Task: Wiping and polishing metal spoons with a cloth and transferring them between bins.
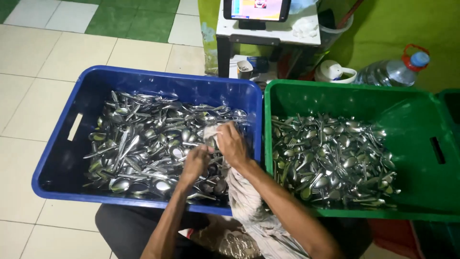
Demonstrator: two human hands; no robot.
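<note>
Flanking pale floor tiles (28, 105) — blue crate (62, 158), green crate (421, 192), green wall (397, 24).

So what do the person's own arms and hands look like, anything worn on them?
Both forearms are bare, with no sleeves in view. The left hand and right hand wear no gloves, and no rings, watch or bracelets show. Finer details are too blurred to tell.

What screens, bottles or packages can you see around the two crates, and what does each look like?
Screen: top centre on a white stand, dark frame, bright orange and pale picture.
Water bottle: behind the green crate, big, clear, lying tilted, blue cap, red handle.
Small cup: under the stand, white, contents unclear.
</note>
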